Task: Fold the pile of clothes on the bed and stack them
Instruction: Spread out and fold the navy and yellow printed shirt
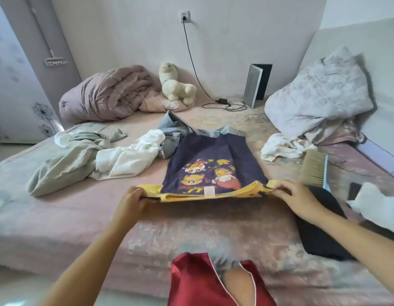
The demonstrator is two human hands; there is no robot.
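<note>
In the middle of the frame a navy T-shirt with a cartoon print and yellow sleeves lay spread on the pink bed, its yellow edge nearest the camera. The left hand gripped the shirt's left yellow sleeve end, fingers curled round the fabric, and the right hand pinched the right yellow sleeve end in the same way, so the near edge was stretched between them. Just behind the shirt, towards the centre top, a pair of light blue jeans lay crumpled, touching a white garment to its left; further left, a pale green garment lay beside and partly under the white one. To the right of centre a small white patterned cloth lay rumpled near a grey-white pillow. At the right edge a brush rested against a black folded garment, with a white cloth just beside it. In the upper left a rolled mauve quilt sat next to a cream plush toy by the wall, and a black cable ran down from a wall socket. A red garment showed at the bottom centre of the frame.
</note>
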